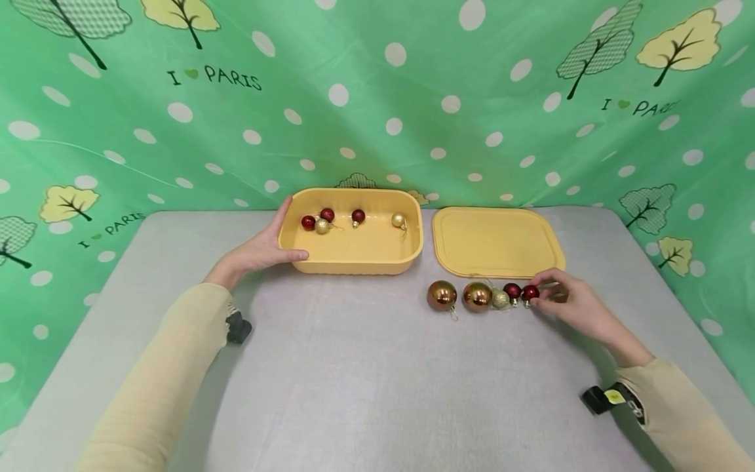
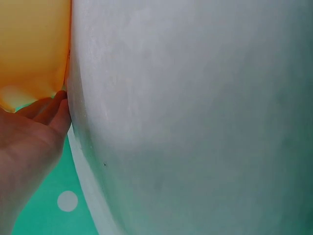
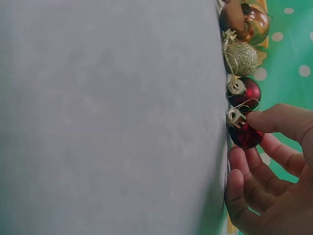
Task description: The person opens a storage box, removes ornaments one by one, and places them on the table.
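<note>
A yellow plastic container (image 1: 354,267) stands at the back of the table, with small red and gold Christmas baubles (image 1: 358,216) inside. My left hand (image 1: 262,251) grips its left end, thumb along the front and fingers at the far side. Just in front of the yellow lid (image 1: 498,242), several baubles form a row. My right hand (image 1: 569,303) pinches the rightmost one, a small dark red bauble (image 3: 247,136), between thumb and fingers; it still sits on the table. Touching or nearly touching it is another red bauble (image 3: 250,92), then a glittery gold bauble (image 3: 243,58).
Two larger shiny copper-gold baubles (image 1: 442,296) make up the left part of the row. A green cloth (image 1: 336,131) with white dots and trees hangs behind the grey table (image 1: 377,373). The lid lies flat to the right of the container.
</note>
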`<move>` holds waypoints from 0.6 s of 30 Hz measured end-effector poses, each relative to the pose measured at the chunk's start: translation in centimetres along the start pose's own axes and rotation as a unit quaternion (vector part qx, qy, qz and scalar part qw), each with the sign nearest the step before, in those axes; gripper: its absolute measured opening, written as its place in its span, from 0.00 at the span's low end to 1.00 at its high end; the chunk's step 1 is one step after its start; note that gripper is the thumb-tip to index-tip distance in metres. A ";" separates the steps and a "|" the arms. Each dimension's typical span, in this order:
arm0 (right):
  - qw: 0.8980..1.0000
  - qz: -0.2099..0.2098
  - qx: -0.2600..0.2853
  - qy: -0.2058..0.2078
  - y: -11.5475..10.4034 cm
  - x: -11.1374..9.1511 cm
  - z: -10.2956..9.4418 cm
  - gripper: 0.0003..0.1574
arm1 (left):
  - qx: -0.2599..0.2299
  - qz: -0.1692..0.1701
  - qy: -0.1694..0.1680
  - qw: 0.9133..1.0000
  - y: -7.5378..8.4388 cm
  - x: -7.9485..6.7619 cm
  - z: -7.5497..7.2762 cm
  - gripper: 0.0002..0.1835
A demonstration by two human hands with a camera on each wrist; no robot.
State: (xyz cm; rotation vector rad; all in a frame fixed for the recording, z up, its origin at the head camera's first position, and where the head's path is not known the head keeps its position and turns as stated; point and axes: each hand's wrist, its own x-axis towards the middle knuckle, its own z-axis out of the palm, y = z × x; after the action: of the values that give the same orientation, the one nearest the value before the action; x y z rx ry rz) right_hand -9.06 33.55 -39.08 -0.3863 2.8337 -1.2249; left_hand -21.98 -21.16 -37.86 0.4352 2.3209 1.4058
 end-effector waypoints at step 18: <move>0.999 0.015 0.008 -0.030 -0.2 0.3 -0.2 0.23 | -0.004 0.000 0.002 1.000 0.2 -0.2 0.1 0.65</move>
State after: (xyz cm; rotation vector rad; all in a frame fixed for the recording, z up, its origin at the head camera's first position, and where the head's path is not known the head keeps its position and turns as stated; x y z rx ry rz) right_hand -9.37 33.49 -38.78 -0.3725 2.7670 -1.2101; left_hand -21.78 -21.05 -37.66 0.4317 2.3168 1.4175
